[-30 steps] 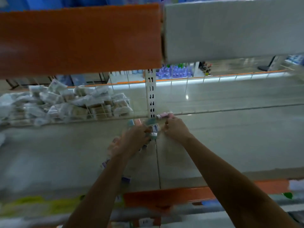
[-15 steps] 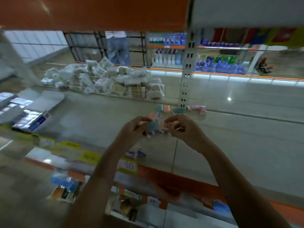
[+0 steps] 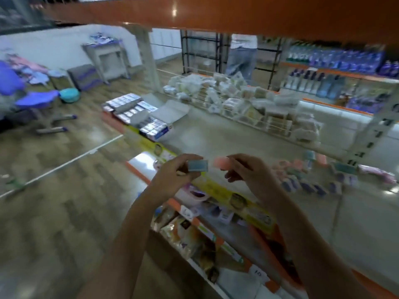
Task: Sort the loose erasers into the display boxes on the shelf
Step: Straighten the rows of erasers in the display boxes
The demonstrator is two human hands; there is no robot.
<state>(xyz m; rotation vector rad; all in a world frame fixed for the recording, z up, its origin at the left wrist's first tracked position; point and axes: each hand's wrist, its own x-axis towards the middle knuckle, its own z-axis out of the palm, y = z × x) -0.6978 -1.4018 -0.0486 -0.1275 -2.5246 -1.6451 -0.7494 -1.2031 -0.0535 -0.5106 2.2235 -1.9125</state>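
Shelf lies grey under my raised hands, left hand pinching a blue eraser, right hand pinching a pink eraser, boxes well apart; such light pinches could drop either eraser.

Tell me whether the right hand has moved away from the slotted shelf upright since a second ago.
Yes. The right hand now sits well left of the slotted upright, nearer the shelf's front edge.
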